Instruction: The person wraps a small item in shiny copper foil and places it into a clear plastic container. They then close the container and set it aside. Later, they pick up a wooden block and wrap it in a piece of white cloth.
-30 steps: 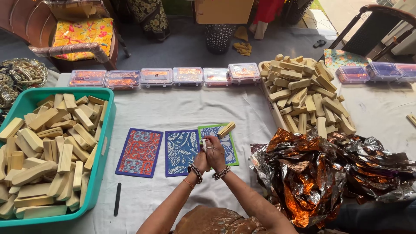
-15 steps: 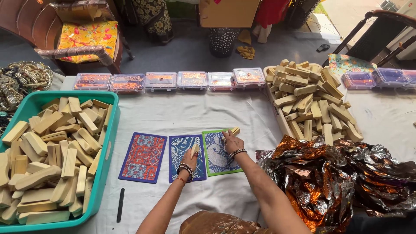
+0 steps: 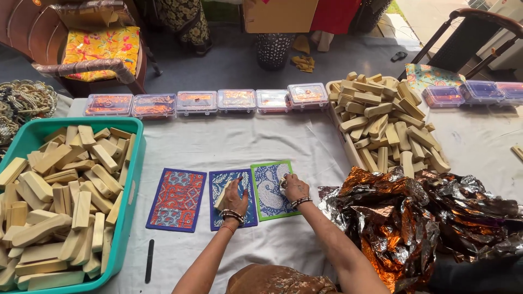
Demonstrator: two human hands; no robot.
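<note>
The left hand [image 3: 235, 197] rests on the blue patterned card [image 3: 232, 198], the middle one of three lying side by side on the white cloth [image 3: 229, 144]. Its fingers are curled around a pale wooden block [image 3: 223, 194], which lies under the palm with its long edge showing at the hand's left side. The right hand [image 3: 294, 187] sits on the right edge of the green-bordered card [image 3: 271, 190], fingers bent and pressed together over a second small block [image 3: 283, 182]; only a corner of that block shows at the fingertips. The two hands are near each other but apart.

Left of the cards lies the red-and-blue card [image 3: 176, 199], untouched. A teal tub [image 3: 128, 182] full of similar blocks stands further left, a black pen-like tool [image 3: 149, 260] below it. Crumpled copper foil [image 3: 414, 218] crowds the right forearm. A heaped tray of blocks [image 3: 381, 122] and a row of clear lidded boxes [image 3: 207, 101] lie beyond.
</note>
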